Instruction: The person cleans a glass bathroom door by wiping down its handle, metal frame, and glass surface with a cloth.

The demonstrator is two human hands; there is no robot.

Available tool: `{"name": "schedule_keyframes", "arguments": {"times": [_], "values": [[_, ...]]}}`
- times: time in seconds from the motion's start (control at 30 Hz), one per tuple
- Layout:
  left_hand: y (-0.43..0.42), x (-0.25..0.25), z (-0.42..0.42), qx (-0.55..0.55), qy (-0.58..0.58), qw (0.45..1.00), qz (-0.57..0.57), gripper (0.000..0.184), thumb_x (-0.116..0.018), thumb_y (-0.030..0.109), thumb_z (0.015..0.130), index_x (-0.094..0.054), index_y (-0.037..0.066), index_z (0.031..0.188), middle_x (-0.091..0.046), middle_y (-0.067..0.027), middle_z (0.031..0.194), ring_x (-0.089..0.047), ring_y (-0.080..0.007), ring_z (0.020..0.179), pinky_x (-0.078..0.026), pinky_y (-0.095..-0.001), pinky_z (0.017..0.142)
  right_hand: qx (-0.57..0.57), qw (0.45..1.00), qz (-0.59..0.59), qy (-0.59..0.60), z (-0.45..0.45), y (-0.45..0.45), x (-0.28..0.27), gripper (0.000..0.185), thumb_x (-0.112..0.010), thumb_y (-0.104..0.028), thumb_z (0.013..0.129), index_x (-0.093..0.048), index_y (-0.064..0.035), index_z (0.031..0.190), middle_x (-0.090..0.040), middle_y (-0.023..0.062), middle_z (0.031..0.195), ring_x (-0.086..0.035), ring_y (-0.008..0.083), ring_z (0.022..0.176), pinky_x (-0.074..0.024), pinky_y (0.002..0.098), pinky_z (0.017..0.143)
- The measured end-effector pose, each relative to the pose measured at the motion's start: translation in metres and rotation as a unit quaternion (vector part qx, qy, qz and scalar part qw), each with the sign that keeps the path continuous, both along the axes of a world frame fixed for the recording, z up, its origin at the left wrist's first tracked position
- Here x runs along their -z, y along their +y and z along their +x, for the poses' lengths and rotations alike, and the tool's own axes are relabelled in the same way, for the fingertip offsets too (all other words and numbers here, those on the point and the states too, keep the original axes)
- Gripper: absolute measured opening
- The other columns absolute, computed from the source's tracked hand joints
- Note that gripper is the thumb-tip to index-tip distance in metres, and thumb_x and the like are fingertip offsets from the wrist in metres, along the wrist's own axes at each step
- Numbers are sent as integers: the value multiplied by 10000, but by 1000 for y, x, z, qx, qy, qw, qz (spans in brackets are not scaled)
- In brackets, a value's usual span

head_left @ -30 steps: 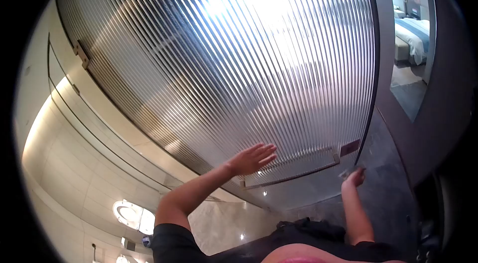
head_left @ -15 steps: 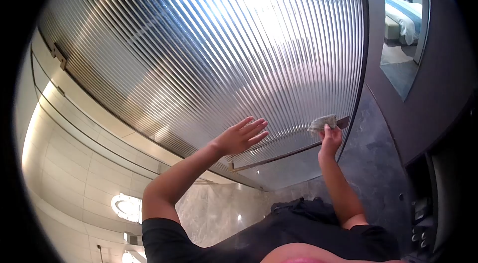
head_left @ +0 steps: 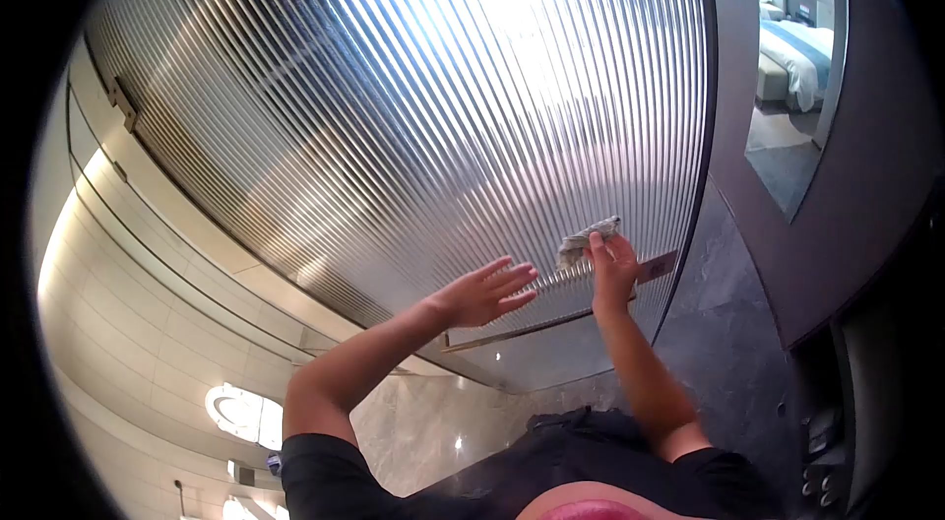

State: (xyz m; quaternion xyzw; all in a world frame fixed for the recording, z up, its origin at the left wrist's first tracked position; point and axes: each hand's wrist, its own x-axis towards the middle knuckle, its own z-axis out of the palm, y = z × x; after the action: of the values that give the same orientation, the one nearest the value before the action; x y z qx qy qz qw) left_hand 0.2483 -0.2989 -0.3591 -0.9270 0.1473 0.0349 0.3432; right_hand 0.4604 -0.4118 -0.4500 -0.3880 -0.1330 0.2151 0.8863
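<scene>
A large ribbed glass door point(head_left: 413, 126) fills the middle of the view. My right hand point(head_left: 612, 269) grips a bunched, greyish cloth point(head_left: 588, 241) against the glass near its lower right. To the left, my left hand point(head_left: 487, 292) is open, its fingers stretched out at the ribbed surface; whether the palm touches the glass I cannot tell. Just under both hands runs a long metal handle bar point(head_left: 532, 331), with a dark plate point(head_left: 658, 266) at its right end, partly behind my right wrist.
A metal hinge point(head_left: 121, 104) sits on the door's left edge. At lower left is a toilet point(head_left: 241, 412) beside a tiled wall point(head_left: 128, 303). A tall mirror point(head_left: 795, 77) on the right shows a bed. Grey stone floor point(head_left: 714, 293) lies beyond the door edge.
My right hand has moved left with the cloth, away from the dark plate and nearer my left hand. The left hand sits slightly lower in view.
</scene>
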Motion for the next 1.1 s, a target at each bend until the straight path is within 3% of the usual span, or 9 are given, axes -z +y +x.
{"name": "schedule_keyframes", "arguments": {"times": [0.17,0.3,0.43,0.63,0.77,0.83,0.93,1.03,1.1], "values": [[-17,12,10,-2,-3,1000,-22,608,-491,299,921,-349,185,1502,-275,-103,1593,-245,-252,1480,-162,-472,1217,-28,992,85,-85,-16,-4,-65,386,-662,2,879,-550,21,1248,-657,86,1085,-647,168,985,-522,283,849],[-18,7,5,-20,-8,998,-54,606,-489,269,914,-356,180,1498,-272,-118,1592,-253,-257,1477,-179,-477,1211,-49,977,109,-178,-21,6,-87,480,-621,51,880,-455,21,1329,-532,167,1324,-567,229,1197,-486,366,1026],[-19,16,-3,-58,-6,996,-70,624,-504,242,901,-347,174,1501,-270,-122,1591,-260,-257,1473,-187,-484,1207,-106,938,198,-265,-29,3,-127,624,-582,46,880,-334,26,1452,-441,191,1422,-460,279,1328,-359,421,1137],[-15,33,-31,-109,-22,990,-81,575,-474,257,919,-370,178,1479,-267,-105,1595,-239,-244,1482,-186,-472,1209,-121,864,226,-434,-27,17,-198,769,-611,-179,888,-217,58,1505,-272,261,1539,-323,346,1427,-258,459,1178],[-9,52,-52,-82,-50,991,-97,569,-480,248,933,-357,201,1487,-259,-105,1599,-247,-252,1479,-177,-485,1209,-58,791,192,-577,-15,32,-257,795,-635,-231,869,-243,33,1508,-235,260,1567,-260,357,1459,-227,451,1184],[-14,55,-58,-88,-52,993,-63,583,-492,259,944,-331,223,1503,-256,-96,1601,-247,-265,1478,-176,-494,1208,-67,772,188,-604,-18,36,-285,779,-664,-200,837,-305,-63,1515,-216,234,1587,-200,351,1483,-203,438,1189],[-13,72,-68,-100,-77,988,-86,590,-522,273,928,-352,231,1491,-268,-127,1588,-254,-306,1470,-187,-520,1198,-47,721,159,-673,-29,35,-319,697,-649,-103,862,-349,-8,1484,-262,187,1583,-281,311,1459,-256,429,1177],[-16,64,-92,-217,-165,906,-323,636,-603,222,854,-405,173,1457,-276,-184,1570,-246,-360,1463,-200,-549,1183,-48,705,145,-693,-52,44,-341,651,-673,-143,862,-421,-79,1459,-311,187,1563,-313,333,1444,-276,427,1168],[-5,65,-104,-210,-339,843,-363,682,-635,226,819,-410,167,1459,-276,-214,1557,-241,-398,1453,-194,-566,1179,-20,695,127,-707,-69,52,-352,640,-702,-226,849,-465,-100,1429,-344,171,1551,-367,344,1411,-305,427,1152]]}}
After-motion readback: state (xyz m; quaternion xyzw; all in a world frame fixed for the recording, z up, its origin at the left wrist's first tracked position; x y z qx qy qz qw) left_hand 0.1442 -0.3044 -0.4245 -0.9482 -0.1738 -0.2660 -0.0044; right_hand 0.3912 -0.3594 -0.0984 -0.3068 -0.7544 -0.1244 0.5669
